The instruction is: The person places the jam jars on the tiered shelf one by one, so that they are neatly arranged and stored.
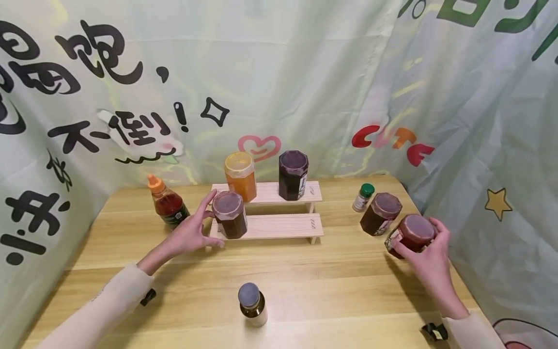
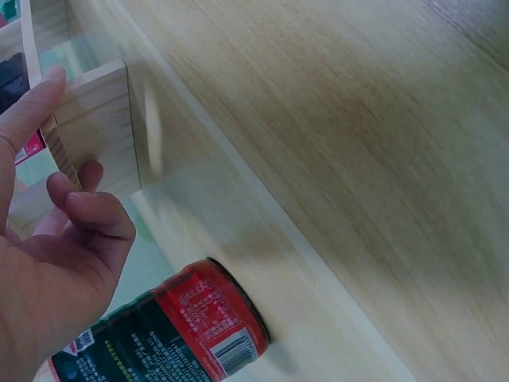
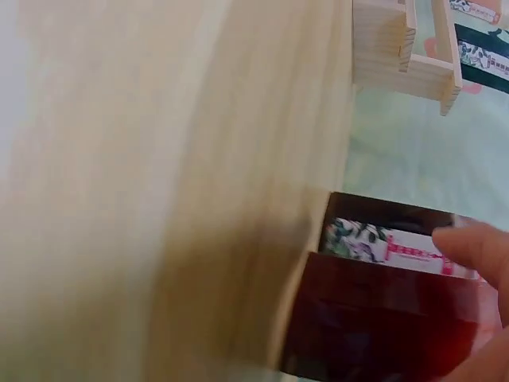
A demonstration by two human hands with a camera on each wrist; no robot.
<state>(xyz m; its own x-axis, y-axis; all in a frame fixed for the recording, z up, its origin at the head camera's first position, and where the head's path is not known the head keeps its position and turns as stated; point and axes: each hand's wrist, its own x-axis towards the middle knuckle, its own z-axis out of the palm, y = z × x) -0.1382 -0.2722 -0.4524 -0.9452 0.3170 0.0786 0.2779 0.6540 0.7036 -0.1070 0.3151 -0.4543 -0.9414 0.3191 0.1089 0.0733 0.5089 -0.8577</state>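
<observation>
Your left hand (image 1: 192,236) wide beside shelf jar (image 1: 231,220), left end of lower tier (image 1: 279,227); stray finger could nudge it off. Right hand (image 1: 430,259) grips red jar (image 1: 416,230), right side of table (image 1: 335,286), just beside dark jar (image 1: 380,214); sideways swing could topple that.

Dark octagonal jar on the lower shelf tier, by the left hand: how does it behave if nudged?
The octagonal jar looks dark up to its lid, so it's probably full and heavy for its size. Flat facets suggest sliding or tipping rather than rolling. The narrow lower tier leaves little margin, so a hard push could drop it.
</observation>
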